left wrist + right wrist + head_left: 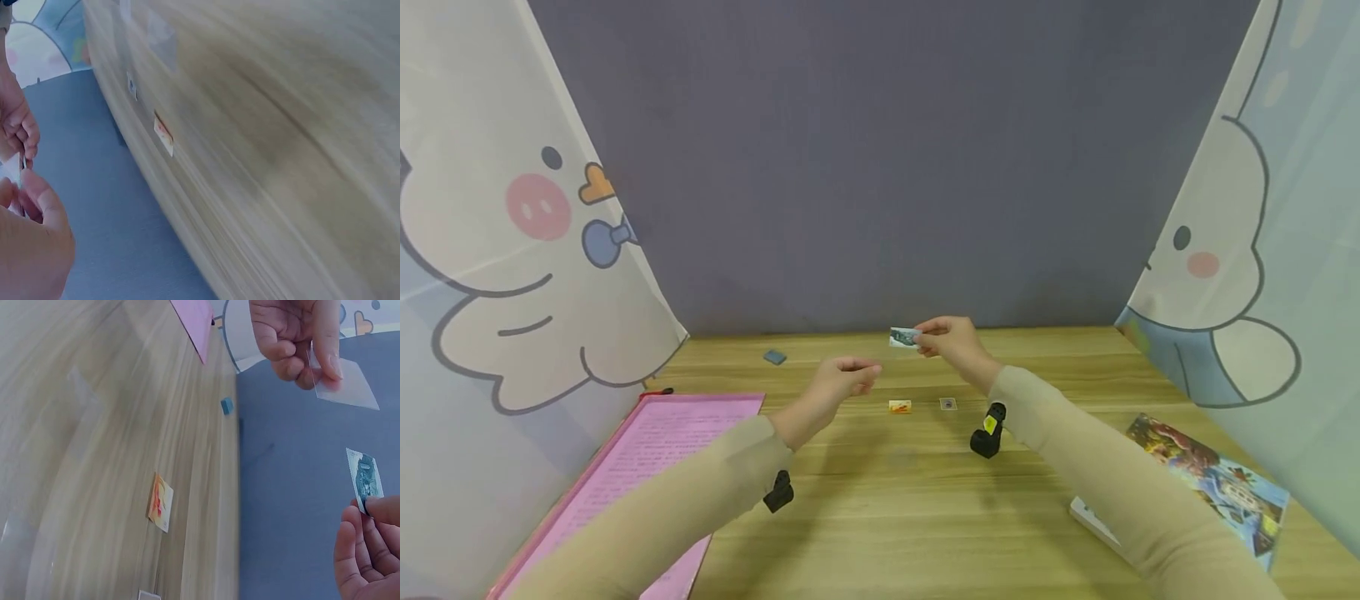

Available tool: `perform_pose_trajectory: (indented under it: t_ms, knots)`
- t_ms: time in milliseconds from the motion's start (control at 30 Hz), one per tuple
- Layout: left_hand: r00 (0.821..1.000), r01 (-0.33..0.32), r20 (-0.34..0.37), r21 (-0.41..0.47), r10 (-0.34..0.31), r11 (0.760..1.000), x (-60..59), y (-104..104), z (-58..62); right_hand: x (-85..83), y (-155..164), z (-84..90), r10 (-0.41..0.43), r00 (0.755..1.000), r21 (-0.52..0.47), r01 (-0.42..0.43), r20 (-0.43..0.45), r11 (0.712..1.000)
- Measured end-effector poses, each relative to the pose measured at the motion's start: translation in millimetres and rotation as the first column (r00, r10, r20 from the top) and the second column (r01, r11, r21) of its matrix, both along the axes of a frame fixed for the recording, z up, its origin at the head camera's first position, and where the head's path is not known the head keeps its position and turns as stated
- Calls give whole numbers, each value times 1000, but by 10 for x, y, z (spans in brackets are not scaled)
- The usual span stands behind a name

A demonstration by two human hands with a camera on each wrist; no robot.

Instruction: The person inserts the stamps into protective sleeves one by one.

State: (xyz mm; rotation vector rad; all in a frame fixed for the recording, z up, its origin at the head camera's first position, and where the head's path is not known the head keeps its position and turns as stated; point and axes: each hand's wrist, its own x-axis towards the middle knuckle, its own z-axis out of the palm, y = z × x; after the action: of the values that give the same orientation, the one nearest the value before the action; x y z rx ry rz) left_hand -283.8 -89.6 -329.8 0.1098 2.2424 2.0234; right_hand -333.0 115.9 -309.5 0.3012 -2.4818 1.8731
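My right hand is raised above the table's far side and pinches a small printed stamp-like card by one end; the card shows blue-green print in the right wrist view. My left hand hovers just left of it, thumb and fingers pinched on a small clear plastic sleeve. The two hands are a short gap apart, and card and sleeve do not touch. Below them an orange mini card and a small grey-printed square lie flat on the wooden table.
A blue-grey square lies near the back wall at left. A pink sheet in a folder covers the table's left front. A colourful booklet lies at the right front. Cartoon-printed curtains close both sides.
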Motion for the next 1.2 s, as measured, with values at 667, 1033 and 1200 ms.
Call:
perform_pose_trajectory:
  t_ms: [667, 1033, 1200]
  knots:
    - [1000, 9, -27, 75, -7, 997, -108, 75, 196, 97, 270, 32, -2, 998, -72, 7, 66, 997]
    - [1000, 4, -5, 101, -3, 995, -121, 95, 128, 221, 240, 29, 14, 992, -152, 5, 127, 988]
    - [999, -18, -35, 139, 23, 990, -136, 121, 85, 264, 215, 8, 43, 992, -202, -18, 121, 979]
